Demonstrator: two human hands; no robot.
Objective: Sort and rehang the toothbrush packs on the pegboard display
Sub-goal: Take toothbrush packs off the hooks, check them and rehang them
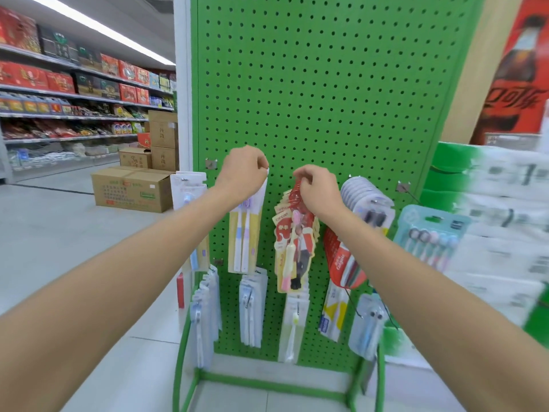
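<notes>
1. On the pegboard [326, 84], toothbrush packs [245, 233] hang in two rows.
2. Left of it, cardboard boxes [132, 188] sit on the floor [59, 233].
3. Behind the boxes, farther left, stand shelves [74, 93].

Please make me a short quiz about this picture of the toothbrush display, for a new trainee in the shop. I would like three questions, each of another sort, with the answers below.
1. True or false: the left hand pinches the top of the pale two-brush pack.
2. What does the right hand hold? A) the top of the red cartoon packs B) a shopping basket C) nothing
3. Fill in: the pegboard is painted ___.
Key: 1 true; 2 A; 3 green.
</notes>
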